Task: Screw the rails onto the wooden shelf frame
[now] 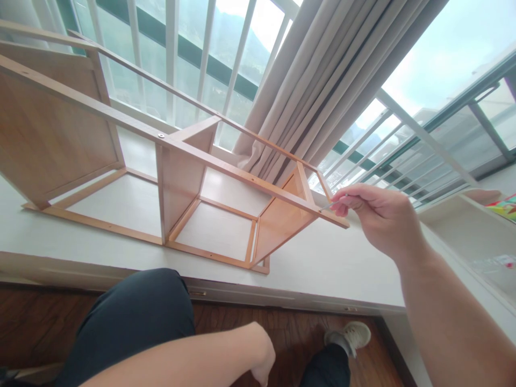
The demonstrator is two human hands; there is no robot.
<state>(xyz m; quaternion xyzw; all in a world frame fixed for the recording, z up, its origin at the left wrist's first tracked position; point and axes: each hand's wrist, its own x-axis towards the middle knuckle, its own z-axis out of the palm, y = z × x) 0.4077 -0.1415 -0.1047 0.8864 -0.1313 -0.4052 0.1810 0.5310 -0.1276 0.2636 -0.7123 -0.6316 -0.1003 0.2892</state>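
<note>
One white ledge (342, 263) bears the wooden frame (201, 155), apparently on its side. Right hand (373, 215), well apart from left hand (263, 352) (low, fingers hidden, hold can't tell), pinches thin metal tool (328, 206), tip at upper rail's end. Likely fastener work; next move calls for tip seated, steady turn.

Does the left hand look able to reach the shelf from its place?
Probably yes, if it lifts: the left hand is low in front of the shelf, and nothing seems to block the way.
</note>
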